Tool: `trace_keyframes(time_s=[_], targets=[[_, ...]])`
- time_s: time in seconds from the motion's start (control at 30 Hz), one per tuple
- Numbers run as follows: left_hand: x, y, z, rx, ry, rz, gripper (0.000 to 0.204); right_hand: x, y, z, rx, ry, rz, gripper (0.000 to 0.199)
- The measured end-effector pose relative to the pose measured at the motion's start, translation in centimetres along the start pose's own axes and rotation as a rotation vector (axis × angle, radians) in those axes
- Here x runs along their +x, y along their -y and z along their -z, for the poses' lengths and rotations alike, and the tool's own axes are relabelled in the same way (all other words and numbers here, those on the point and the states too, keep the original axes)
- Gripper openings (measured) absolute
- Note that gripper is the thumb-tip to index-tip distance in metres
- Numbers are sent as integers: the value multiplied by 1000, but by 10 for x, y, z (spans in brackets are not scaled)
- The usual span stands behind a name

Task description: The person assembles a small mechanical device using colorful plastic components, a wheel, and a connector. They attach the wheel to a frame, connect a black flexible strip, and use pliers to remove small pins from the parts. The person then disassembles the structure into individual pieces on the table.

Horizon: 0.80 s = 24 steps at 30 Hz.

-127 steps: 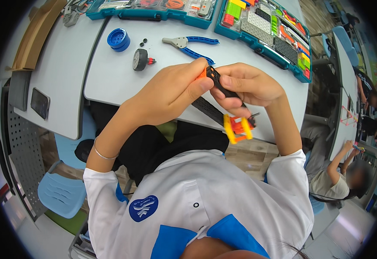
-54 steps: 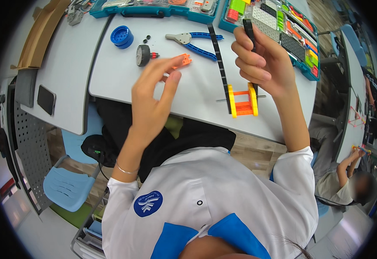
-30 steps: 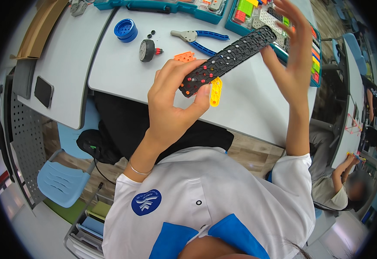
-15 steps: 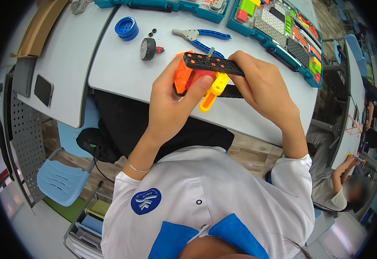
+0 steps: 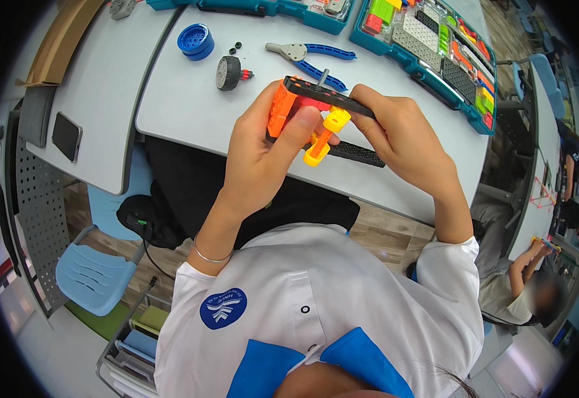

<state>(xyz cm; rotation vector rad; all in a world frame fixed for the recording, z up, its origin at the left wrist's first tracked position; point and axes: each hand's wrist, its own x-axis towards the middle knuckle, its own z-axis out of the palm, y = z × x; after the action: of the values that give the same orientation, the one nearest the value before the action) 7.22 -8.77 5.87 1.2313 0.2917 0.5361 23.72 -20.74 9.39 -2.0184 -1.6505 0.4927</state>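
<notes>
Both hands hold a building-block assembly [image 5: 280, 114] above the table's near edge. It has an orange end block, two black perforated beams, red parts inside, a yellow-and-orange piece [image 5: 329, 132] and a grey axle [image 5: 323, 77] standing out of the upper beam. My left hand [image 5: 263, 139] is closed round the orange end, its thumb along the inner side. My right hand [image 5: 402, 132] pinches the right end of the upper beam; some of its fingers are hidden behind. Just beyond the assembly lie blue-handled pliers [image 5: 316, 55]. A wheel with a red connector [image 5: 228, 73] stands beyond my left hand.
A blue wheel hub [image 5: 195, 43] and small black parts [image 5: 235, 48] lie at the table's far left. An open teal case of blocks [image 5: 429, 50] stands at the right, another teal case [image 5: 276, 12] behind. A phone [image 5: 68, 137] lies on the left table. Another person [image 5: 515, 292] sits far right.
The assembly has tilted in my hands, so its upper beam shows more edge-on and the lower beam shows more. The yellow piece has turned, baring its orange middle. Both hands keep their hold.
</notes>
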Motion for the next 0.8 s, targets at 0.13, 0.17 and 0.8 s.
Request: trace_keyframes(time_s=[0.13, 0.17, 0.8], targets=[[2, 2, 4, 7, 37, -20, 27, 0, 8, 1, 60, 46, -99, 22], [1, 5, 5, -2, 36, -32, 28, 0, 9, 2, 75, 70, -122, 23], [-14, -15, 11, 346, 107, -25, 41, -5, 10, 22, 811, 453, -197, 34]])
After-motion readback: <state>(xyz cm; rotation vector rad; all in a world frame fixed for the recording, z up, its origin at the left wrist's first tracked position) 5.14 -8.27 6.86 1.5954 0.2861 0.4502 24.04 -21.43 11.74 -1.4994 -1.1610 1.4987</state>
